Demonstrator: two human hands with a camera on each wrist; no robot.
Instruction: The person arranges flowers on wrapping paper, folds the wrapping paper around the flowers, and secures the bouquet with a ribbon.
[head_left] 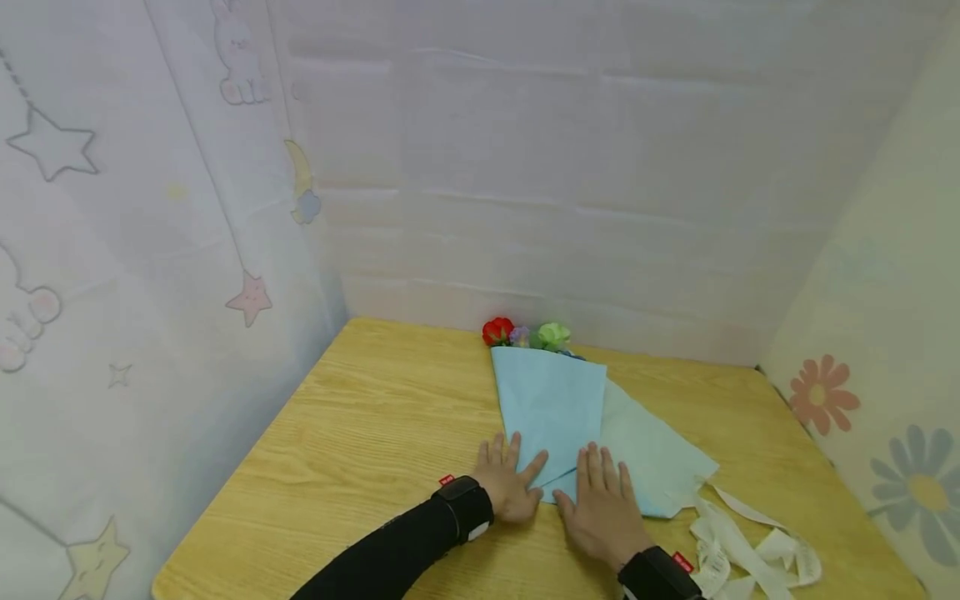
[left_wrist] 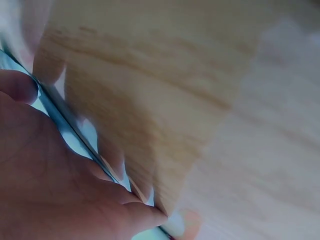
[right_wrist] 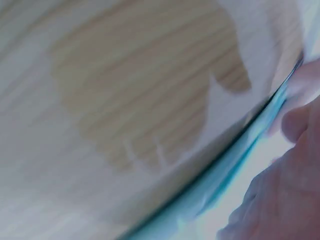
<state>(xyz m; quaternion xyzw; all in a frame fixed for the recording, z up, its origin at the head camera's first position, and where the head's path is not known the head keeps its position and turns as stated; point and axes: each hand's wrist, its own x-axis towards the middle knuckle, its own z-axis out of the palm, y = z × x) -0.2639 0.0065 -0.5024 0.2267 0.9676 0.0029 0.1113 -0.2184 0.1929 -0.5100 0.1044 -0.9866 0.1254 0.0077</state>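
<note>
Light blue wrapping paper (head_left: 551,400) lies folded on the table around a bunch of flowers, with its paler right part (head_left: 648,450) spread out flat. A red flower (head_left: 498,332), a small purple flower (head_left: 521,337) and a light green flower (head_left: 554,335) show above its far edge; their stems are hidden. My left hand (head_left: 510,485) rests with spread fingers on the paper's lower left edge. Flat on the lower fold lies my right hand (head_left: 602,508), its fingers straight. Both wrist views show the paper's edge beside the left palm (left_wrist: 60,175) and the right palm (right_wrist: 285,185).
Loose loops of white ribbon (head_left: 742,546) lie at the table's right front, beside the paper's corner. The wooden table (head_left: 360,433) meets a pale wall covering (head_left: 562,250) at the back. Printed sheets flank it on both sides.
</note>
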